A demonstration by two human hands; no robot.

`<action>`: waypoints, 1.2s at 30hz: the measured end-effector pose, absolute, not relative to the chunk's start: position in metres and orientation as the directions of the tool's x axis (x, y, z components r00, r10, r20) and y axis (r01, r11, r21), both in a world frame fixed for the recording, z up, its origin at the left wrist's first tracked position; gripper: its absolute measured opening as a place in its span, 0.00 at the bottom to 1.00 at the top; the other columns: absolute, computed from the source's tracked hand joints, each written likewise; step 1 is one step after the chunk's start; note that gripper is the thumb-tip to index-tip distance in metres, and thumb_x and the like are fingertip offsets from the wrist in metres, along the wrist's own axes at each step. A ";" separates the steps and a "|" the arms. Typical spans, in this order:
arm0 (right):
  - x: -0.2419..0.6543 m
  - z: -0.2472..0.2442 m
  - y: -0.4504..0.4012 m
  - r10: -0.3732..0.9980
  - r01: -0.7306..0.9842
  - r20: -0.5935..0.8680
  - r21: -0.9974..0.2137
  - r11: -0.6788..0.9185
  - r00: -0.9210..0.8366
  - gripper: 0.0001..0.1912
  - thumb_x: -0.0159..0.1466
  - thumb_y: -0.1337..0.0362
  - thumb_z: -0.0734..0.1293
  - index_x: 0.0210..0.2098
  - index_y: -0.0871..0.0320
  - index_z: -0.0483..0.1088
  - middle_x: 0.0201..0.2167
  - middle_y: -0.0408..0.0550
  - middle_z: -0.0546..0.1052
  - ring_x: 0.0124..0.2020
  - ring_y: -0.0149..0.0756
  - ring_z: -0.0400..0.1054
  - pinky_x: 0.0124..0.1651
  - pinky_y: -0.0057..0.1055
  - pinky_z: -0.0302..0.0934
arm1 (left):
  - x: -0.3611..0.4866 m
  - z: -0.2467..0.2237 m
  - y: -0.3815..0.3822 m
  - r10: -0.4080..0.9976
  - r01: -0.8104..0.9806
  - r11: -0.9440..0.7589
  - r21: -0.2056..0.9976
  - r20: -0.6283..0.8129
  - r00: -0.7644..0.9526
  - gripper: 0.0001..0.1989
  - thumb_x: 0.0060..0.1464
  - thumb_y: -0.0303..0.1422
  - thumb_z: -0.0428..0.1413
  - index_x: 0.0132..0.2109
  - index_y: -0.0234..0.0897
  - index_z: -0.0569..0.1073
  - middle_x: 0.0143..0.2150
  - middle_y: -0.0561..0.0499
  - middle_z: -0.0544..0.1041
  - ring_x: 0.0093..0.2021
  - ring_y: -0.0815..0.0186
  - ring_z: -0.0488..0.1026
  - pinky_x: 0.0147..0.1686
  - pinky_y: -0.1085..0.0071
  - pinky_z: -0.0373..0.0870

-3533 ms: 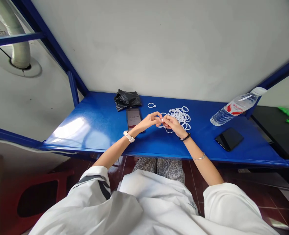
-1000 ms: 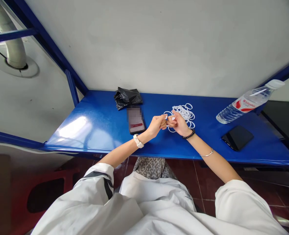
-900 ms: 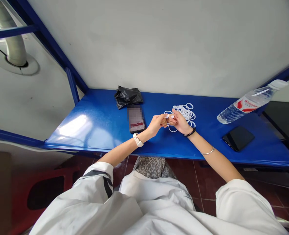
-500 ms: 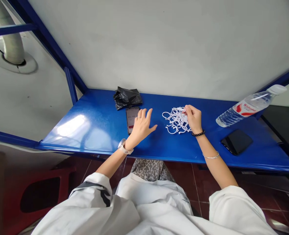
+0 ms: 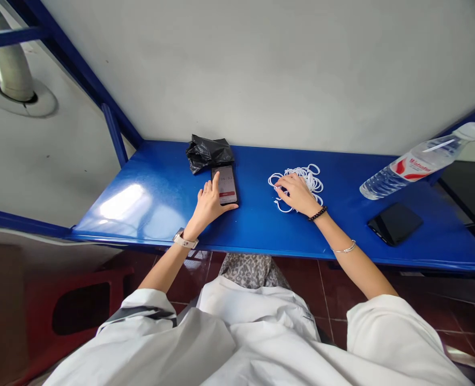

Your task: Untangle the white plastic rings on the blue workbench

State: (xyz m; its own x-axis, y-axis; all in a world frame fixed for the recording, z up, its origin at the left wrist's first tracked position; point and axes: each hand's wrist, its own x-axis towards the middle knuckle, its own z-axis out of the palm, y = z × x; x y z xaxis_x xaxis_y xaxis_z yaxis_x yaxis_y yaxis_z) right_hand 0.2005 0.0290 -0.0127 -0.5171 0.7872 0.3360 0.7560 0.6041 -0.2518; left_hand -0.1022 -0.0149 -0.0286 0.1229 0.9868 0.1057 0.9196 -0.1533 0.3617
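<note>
"Left hand [image 5: 209,202], how is it sitting?"

"It's opening wide, thumb and index finger spreading well apart, and it isn't gripping anything. It's hovering or resting at the lit phone [image 5: 227,187]: the index finger is reaching over the left side of the screen, and the thumb is pointing across the near end. Whether the fingertips are pressing the glass, I cannot tell."

"And the right hand [image 5: 298,194]?"

"That one is reaching palm down over the white rings [image 5: 313,182], its fingers bending toward them. The hand is hiding part of the pile, so I cannot tell how far it's closing or whether it's pinching a ring."

"Where are those rings lying?"

"They're lying in a loose, overlapping heap on the blue bench [image 5: 253,225], to the right of the lit phone and well apart from it. A few loops are sticking out around the hand."

"What else is resting there?"

"A crumpled black bag [image 5: 209,153] is lying just beyond the lit phone, toward the wall [image 5: 261,69]. Over on the right, a clear water bottle [image 5: 416,165] with a red and white label is standing beyond a dark phone [image 5: 396,222]."

"Anything on the wrists?"

"A pale watch [image 5: 185,239] is circling the left one, and a black bead bracelet [image 5: 318,213] is circling the right."
</note>
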 end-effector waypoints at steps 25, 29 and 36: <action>0.202 0.008 0.011 0.812 0.458 0.416 -0.677 0.577 -0.409 0.04 0.66 0.64 0.61 0.37 0.55 0.68 0.35 0.47 0.76 0.35 0.39 0.71 0.42 0.37 0.67 | 0.005 -0.008 0.009 0.754 0.411 -0.606 0.682 0.326 0.571 0.18 0.64 0.36 0.54 0.58 0.34 0.67 0.55 0.38 0.75 0.52 0.56 0.75 0.50 0.61 0.73; 0.199 0.011 0.007 0.836 0.318 0.372 -0.800 0.509 -0.402 0.06 0.66 0.61 0.62 0.36 0.55 0.68 0.33 0.45 0.74 0.33 0.36 0.71 0.38 0.34 0.67 | -0.004 0.003 0.001 0.763 0.280 -0.517 0.809 0.287 0.579 0.20 0.65 0.46 0.50 0.49 0.32 0.74 0.46 0.43 0.78 0.44 0.61 0.76 0.43 0.67 0.73; 0.197 0.011 0.008 0.876 0.392 0.353 -0.793 0.467 -0.329 0.08 0.67 0.62 0.60 0.35 0.55 0.69 0.30 0.45 0.74 0.32 0.37 0.70 0.37 0.35 0.66 | -0.001 0.007 -0.001 0.711 0.380 -0.633 0.675 0.312 0.630 0.24 0.71 0.42 0.40 0.38 0.32 0.75 0.41 0.44 0.76 0.42 0.64 0.74 0.44 0.68 0.70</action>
State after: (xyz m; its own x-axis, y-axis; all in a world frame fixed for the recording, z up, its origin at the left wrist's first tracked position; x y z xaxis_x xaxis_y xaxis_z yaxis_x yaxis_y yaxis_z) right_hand 0.1969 0.0080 0.0112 -0.3287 0.8759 0.3532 0.3916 0.4667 -0.7930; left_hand -0.0012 -0.0009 0.0066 0.6304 0.7110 0.3117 0.3797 -0.6326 0.6750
